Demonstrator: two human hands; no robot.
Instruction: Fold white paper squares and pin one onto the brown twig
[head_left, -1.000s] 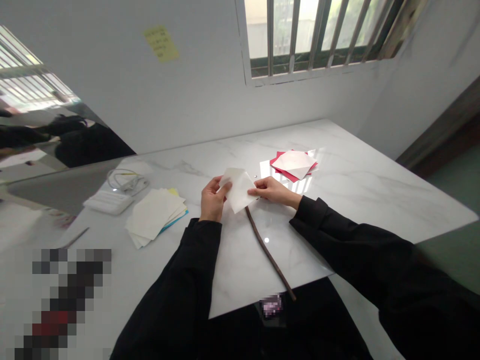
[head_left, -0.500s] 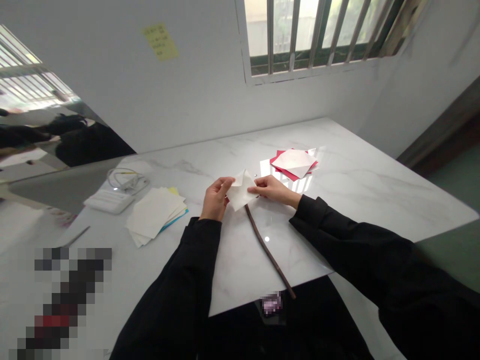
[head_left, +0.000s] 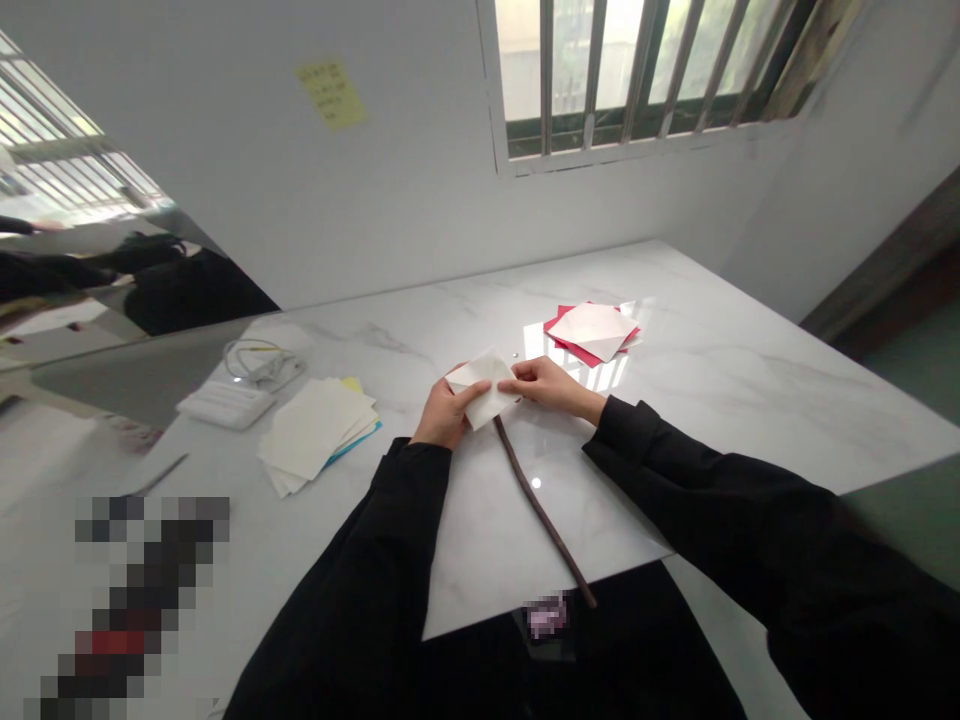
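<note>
Both of my hands grip a small folded sheet of white paper point(head_left: 489, 400) above the table. My left hand point(head_left: 444, 408) closes on its left side, the thumb laid across the front of the paper. On the opposite side my right hand point(head_left: 546, 384) pinches the edge between thumb and fingers. A thin brown stick point(head_left: 534, 498) runs from beneath the paper toward me, its near end jutting past the table's front edge. Whether the paper touches the stick's far end is hidden.
White and coloured paper sheets point(head_left: 315, 430) lie in a pile to the left. Behind them sits a white device with a cable point(head_left: 229, 400). Red and white papers point(head_left: 596, 328) lie at the back right of the marble-patterned table point(head_left: 735, 370). A yellow note point(head_left: 332, 93) is on the wall.
My left thumb has come across onto the front of the paper, pressing the raised upper flap flatter. My right hand keeps its pinch. The whole view has shifted slightly.
</note>
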